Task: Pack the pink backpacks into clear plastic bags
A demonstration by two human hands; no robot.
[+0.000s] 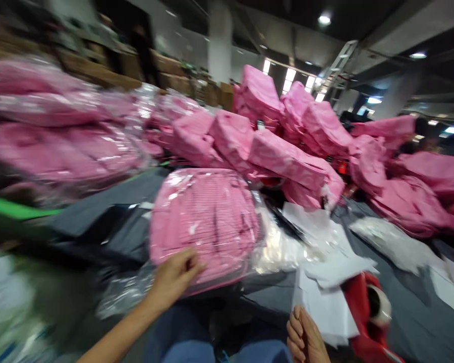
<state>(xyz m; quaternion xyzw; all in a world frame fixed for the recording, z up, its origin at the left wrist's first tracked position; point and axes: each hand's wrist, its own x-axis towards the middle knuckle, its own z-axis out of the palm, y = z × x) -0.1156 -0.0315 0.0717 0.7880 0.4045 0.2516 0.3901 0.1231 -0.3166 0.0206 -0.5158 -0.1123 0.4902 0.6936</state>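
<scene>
A pink backpack (208,222) in a clear plastic bag lies flat in front of me. My left hand (176,272) is over its near left edge, thumb and fingers closed together. Whether a fold of the plastic is pinched there is hard to see. Lower right, my right hand (304,335) is closed with curled fingers, just in front of some white sheets (321,302). What it holds, if anything, is hidden. Beside the sheets lies a red tape dispenser (366,312) with a roll in it.
Pink backpacks (287,156) are heaped across the back and right. Plastic-wrapped ones (68,151) are stacked at left. Clear plastic bags (276,242) and a dark elongated item (285,219) lie right of the wrapped backpack. A green edge (18,207) runs along the left.
</scene>
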